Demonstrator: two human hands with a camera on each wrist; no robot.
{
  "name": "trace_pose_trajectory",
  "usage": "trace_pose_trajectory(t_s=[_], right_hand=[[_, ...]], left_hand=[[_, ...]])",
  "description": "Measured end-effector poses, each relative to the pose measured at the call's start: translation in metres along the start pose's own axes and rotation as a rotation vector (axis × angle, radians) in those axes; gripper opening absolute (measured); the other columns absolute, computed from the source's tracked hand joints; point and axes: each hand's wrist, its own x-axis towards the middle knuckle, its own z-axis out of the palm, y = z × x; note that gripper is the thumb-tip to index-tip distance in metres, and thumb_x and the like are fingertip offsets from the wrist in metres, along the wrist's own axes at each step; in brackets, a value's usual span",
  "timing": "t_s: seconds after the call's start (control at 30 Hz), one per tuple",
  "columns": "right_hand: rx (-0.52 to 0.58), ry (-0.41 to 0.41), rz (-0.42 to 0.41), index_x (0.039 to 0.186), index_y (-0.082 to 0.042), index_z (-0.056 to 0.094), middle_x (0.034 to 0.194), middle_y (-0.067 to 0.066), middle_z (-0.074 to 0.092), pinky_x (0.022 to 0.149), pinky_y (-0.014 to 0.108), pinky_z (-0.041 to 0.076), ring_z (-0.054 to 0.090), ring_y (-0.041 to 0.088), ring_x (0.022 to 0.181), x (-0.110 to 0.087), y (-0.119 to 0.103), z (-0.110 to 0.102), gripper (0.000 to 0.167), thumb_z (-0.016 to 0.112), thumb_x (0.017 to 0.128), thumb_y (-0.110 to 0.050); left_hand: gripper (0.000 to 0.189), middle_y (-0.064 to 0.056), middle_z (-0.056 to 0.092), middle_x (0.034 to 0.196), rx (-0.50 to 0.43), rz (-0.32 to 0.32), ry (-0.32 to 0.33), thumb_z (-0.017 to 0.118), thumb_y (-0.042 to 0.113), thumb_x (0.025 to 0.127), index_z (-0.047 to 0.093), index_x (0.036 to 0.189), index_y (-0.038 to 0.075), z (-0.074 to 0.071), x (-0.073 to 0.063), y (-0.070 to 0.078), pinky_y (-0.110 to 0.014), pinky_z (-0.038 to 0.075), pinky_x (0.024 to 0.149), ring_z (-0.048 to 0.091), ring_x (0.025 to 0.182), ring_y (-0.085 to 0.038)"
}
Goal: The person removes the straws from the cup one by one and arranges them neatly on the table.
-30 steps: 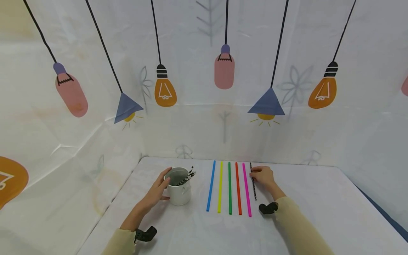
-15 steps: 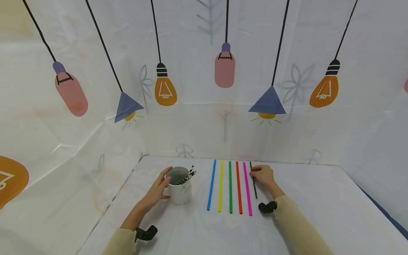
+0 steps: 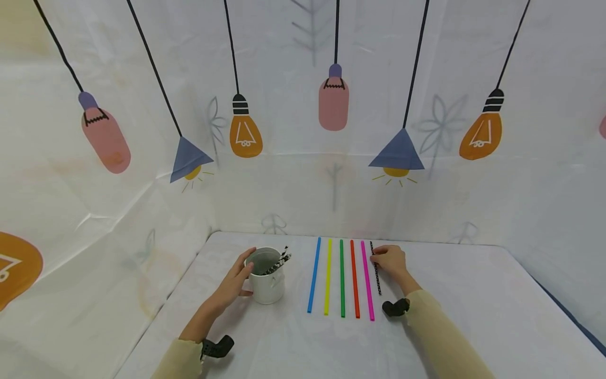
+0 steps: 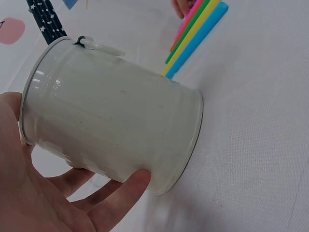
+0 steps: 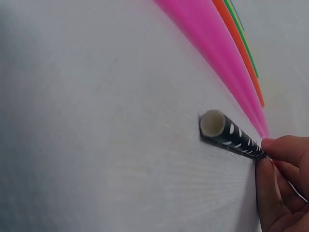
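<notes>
My left hand [image 3: 231, 283] holds a small white bucket [image 3: 267, 288] from its left side, fingers at the rim and along the wall. Several black straws with white marks [image 3: 278, 265] lean out of the bucket's right side; the left wrist view shows white stars on those straws [image 4: 46, 21]. Over on the right, my right hand [image 3: 392, 263] pinches a black-and-white paper straw [image 3: 377, 281] that lies along the table. Its hollow near end [image 5: 212, 124] faces the right wrist camera. To its left lies a pink straw [image 3: 367, 281], roughly parallel and apart from it.
Left of the pink straw lie a red straw [image 3: 354, 279], a green straw [image 3: 342, 279], a yellow straw [image 3: 327, 279] and a blue straw [image 3: 314, 276], side by side. A white cloth covers the table [image 3: 303, 347]. A printed curtain [image 3: 293, 184] hangs behind.
Over the last half second, the black straw and my right hand have shifted very slightly left, toward the pink straw. My left hand and the bucket have stayed in place.
</notes>
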Motion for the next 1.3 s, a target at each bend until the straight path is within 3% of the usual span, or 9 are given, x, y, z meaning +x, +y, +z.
trace_pose_trajectory(t_s=[0.23,0.4,0.6,0.8,0.9,1.07,1.3], right_hand=[[-0.005,-0.001,-0.009,0.107,0.006,0.069,0.101,0.02,0.068,0.061,0.03,0.053,0.063,0.019,0.073,0.0,-0.001,0.001,0.03,0.075,0.082,-0.01],[0.007,0.001,-0.005,0.107,0.006,0.069,0.101,0.02,0.068,0.061,0.03,0.053,0.063,0.018,0.074,0.0,-0.002,0.002,0.03,0.075,0.082,-0.01],[0.019,0.011,0.001,0.107,0.005,0.069,0.1,0.019,0.068,0.06,0.029,0.053,0.062,0.019,0.074,0.0,-0.003,0.001,0.029,0.075,0.083,-0.012],[0.067,0.086,-0.063,0.108,0.003,0.07,0.094,0.014,0.069,0.059,0.026,0.051,0.063,0.017,0.073,-0.004,-0.005,0.004,0.028,0.072,0.088,-0.017],[0.141,0.07,-0.102,0.108,0.001,0.07,0.096,0.013,0.069,0.062,0.027,0.052,0.063,0.023,0.078,-0.013,-0.02,0.009,0.027,0.071,0.089,-0.018],[0.271,-0.013,-0.193,0.105,-0.001,0.071,0.092,0.01,0.069,0.065,0.032,0.056,0.065,0.035,0.084,-0.038,-0.068,0.024,0.023,0.072,0.089,-0.017],[0.384,-0.188,-0.276,0.099,-0.005,0.072,0.084,0.008,0.067,0.066,0.033,0.057,0.063,0.029,0.074,-0.076,-0.127,0.053,0.016,0.073,0.088,-0.015]], left_hand=[[0.05,-0.018,0.013,0.158,-0.001,0.002,0.0,0.037,0.03,0.107,0.022,0.154,0.023,-0.001,0.0,-0.002,-0.063,0.05,0.077,0.031,0.13,-0.056],[0.051,-0.022,0.01,0.158,-0.005,-0.003,-0.022,0.035,0.026,0.108,0.019,0.155,0.016,0.0,-0.009,0.016,-0.065,0.048,0.08,0.029,0.129,-0.059],[0.05,-0.022,0.011,0.158,-0.005,0.0,-0.03,0.036,0.026,0.108,0.02,0.155,0.017,0.002,-0.016,0.031,-0.066,0.047,0.081,0.029,0.13,-0.058],[0.05,-0.02,0.014,0.158,0.0,-0.005,-0.01,0.035,0.027,0.108,0.021,0.155,0.02,0.0,-0.006,0.01,-0.065,0.048,0.08,0.03,0.129,-0.057],[0.049,-0.018,0.015,0.158,0.0,0.0,0.006,0.036,0.029,0.107,0.022,0.154,0.024,0.0,-0.001,-0.001,-0.064,0.05,0.077,0.03,0.129,-0.057],[0.049,-0.018,0.017,0.157,-0.002,0.018,0.012,0.037,0.031,0.107,0.024,0.154,0.023,0.001,0.0,-0.002,-0.062,0.051,0.074,0.032,0.129,-0.055],[0.049,-0.018,0.018,0.157,0.0,0.027,0.012,0.036,0.03,0.107,0.023,0.154,0.023,0.001,0.001,-0.004,-0.062,0.051,0.074,0.033,0.128,-0.055]])
